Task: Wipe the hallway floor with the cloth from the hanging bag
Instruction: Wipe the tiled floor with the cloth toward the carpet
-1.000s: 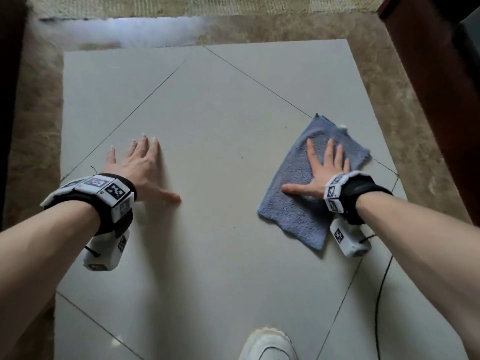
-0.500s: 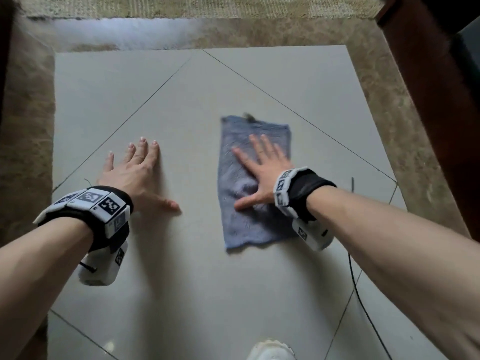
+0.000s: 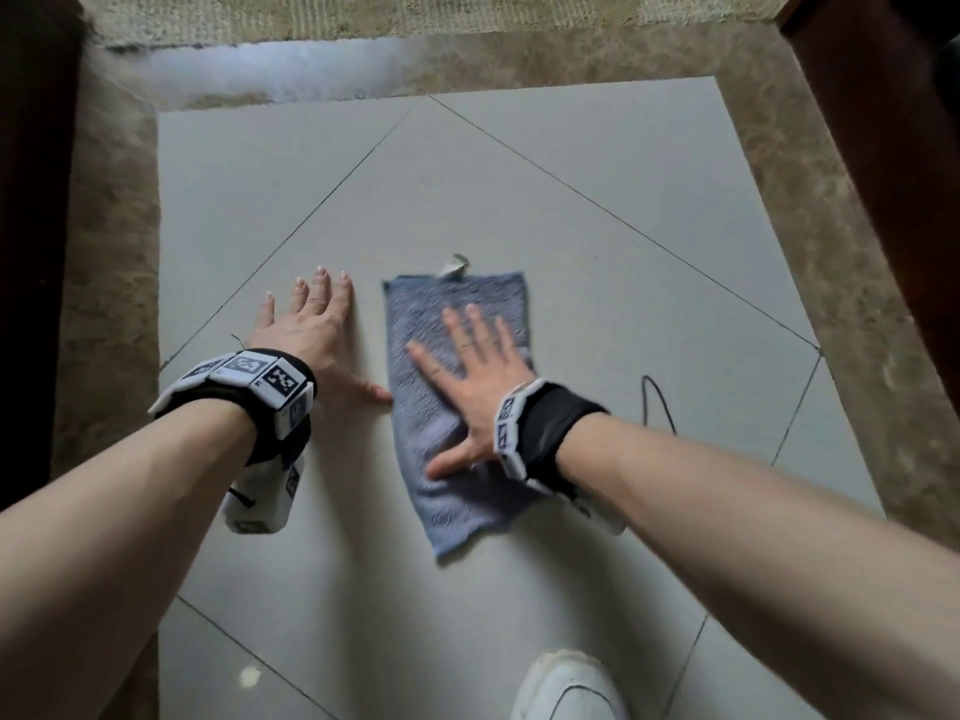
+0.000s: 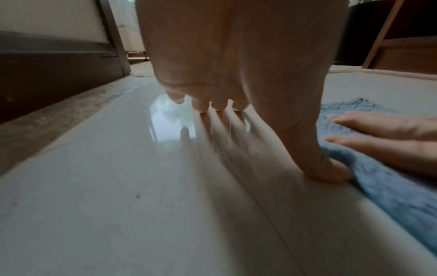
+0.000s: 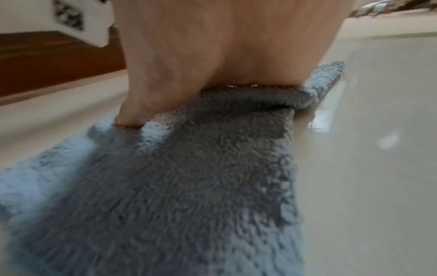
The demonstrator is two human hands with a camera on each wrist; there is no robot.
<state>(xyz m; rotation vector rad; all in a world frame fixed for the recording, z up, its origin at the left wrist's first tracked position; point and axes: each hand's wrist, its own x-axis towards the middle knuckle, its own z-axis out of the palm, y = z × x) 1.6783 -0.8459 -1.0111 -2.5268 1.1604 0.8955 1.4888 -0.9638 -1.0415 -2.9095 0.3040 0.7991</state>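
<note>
The blue terry cloth (image 3: 457, 407) is laid flat on the glossy tiled floor (image 3: 597, 210) and is pressed down by the right hand (image 3: 475, 374), fingers spread and straight. The left hand (image 3: 306, 330) is planted on bare tile just beside it, fingers extended, thumb tip at the cloth's edge. The cloth is judged soft, light and liable to bunch; flat palm pressure at its centre is advised.

White shoe (image 3: 569, 688) at the bottom edge of the head view, toe forward. Thin black cable (image 3: 655, 394) loops beside the right forearm. Mottled brown stone border (image 3: 111, 283) frames the pale tiles; woven beige rug (image 3: 395, 13) beyond it. Dark wooden furniture (image 3: 883, 163) at right, dark baseboard (image 4: 54, 69) at left.
</note>
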